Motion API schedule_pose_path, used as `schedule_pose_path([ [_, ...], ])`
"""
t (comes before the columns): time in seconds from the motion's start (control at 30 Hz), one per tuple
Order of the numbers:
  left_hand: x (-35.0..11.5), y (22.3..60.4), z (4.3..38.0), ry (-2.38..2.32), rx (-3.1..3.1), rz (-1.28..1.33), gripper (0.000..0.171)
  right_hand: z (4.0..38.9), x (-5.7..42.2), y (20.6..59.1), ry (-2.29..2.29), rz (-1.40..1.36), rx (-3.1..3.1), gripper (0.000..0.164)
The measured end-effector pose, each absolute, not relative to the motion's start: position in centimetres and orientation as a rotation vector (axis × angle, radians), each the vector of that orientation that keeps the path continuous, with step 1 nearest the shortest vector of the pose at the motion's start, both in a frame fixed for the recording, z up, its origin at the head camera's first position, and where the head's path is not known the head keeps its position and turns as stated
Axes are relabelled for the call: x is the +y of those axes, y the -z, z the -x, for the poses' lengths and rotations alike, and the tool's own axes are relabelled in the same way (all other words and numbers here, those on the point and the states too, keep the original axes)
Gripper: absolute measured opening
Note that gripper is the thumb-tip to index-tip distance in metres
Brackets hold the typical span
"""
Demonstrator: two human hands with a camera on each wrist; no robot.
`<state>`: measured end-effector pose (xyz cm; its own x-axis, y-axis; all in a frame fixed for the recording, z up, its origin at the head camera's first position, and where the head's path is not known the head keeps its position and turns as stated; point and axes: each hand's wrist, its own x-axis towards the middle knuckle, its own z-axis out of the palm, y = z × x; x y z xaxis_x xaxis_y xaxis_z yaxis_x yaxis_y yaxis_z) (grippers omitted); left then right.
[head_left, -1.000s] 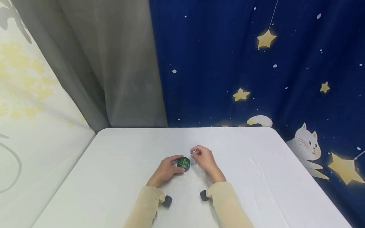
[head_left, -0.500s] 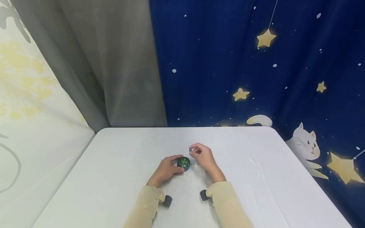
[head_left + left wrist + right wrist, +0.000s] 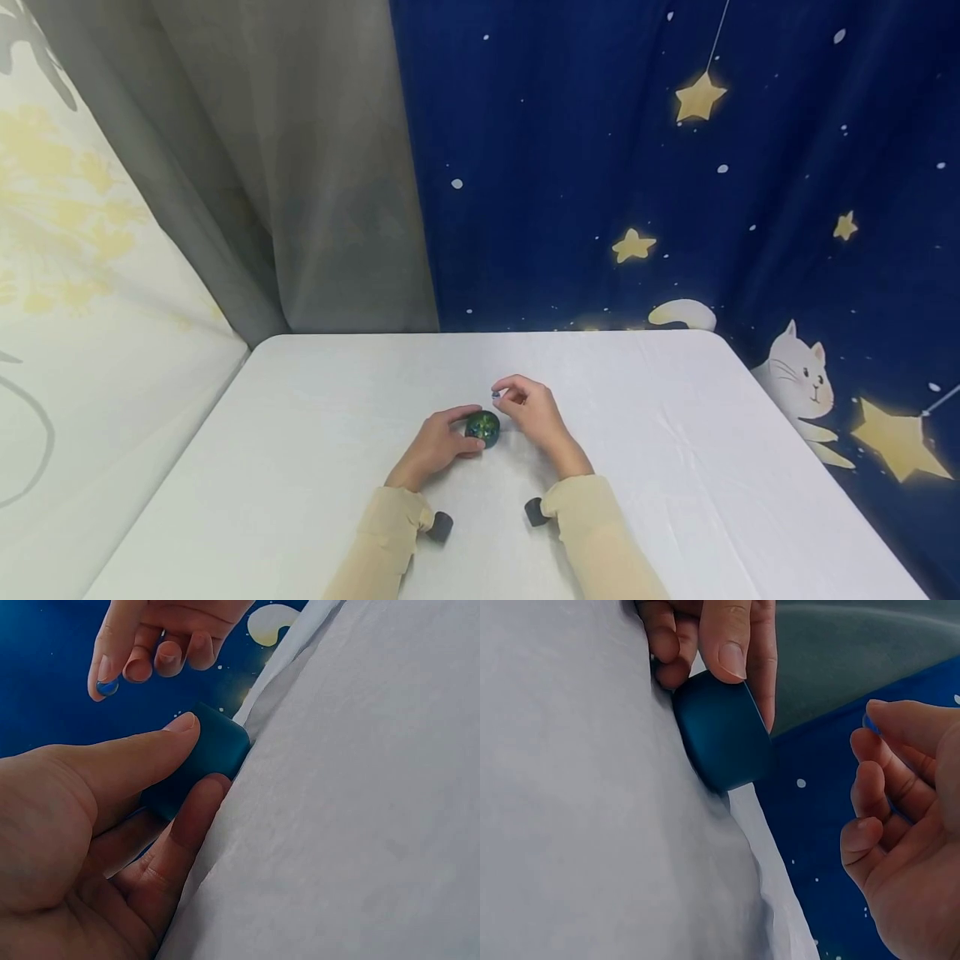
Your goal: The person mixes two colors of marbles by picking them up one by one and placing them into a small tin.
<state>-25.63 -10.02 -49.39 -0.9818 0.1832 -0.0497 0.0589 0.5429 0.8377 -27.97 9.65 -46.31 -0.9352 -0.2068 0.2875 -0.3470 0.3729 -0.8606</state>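
A small round teal cup (image 3: 223, 742) stands on the white table, its smooth side seen in both wrist views. In the head view its top shows shiny green and blue pieces inside. My left hand (image 3: 437, 443) grips the cup from the left, thumb on the near side and fingers on the far side. Just beyond and to the right of the cup, my right hand (image 3: 534, 412) is raised above the table. Between its thumb and index finger it pinches a small glassy blue marble (image 3: 107, 688), mostly covered by the fingertips in the right wrist view.
A white cloth covers the table (image 3: 315, 417). Behind it hang a grey curtain (image 3: 345, 208) and a dark blue curtain (image 3: 540, 167) with stars and a cat. Black wrist cameras stick out from both cream sleeves (image 3: 592, 512).
My right hand has shifted slightly left and farther from me, carrying the marble toward the far side of the cup. The left hand and the cup stay in place.
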Motion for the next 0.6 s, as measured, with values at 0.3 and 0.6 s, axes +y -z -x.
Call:
schedule_pose_path([
  [0.3,-10.01,49.38,25.62,-1.416,2.658,-0.205,0.061,27.78,9.44,46.32,-1.610,-0.579,-2.481,0.014],
  [0.6,-10.10,49.50,25.84,-1.445,2.633,-0.200,0.060,27.94,9.21,46.40,-1.582,-0.598,-2.509,0.014],
])
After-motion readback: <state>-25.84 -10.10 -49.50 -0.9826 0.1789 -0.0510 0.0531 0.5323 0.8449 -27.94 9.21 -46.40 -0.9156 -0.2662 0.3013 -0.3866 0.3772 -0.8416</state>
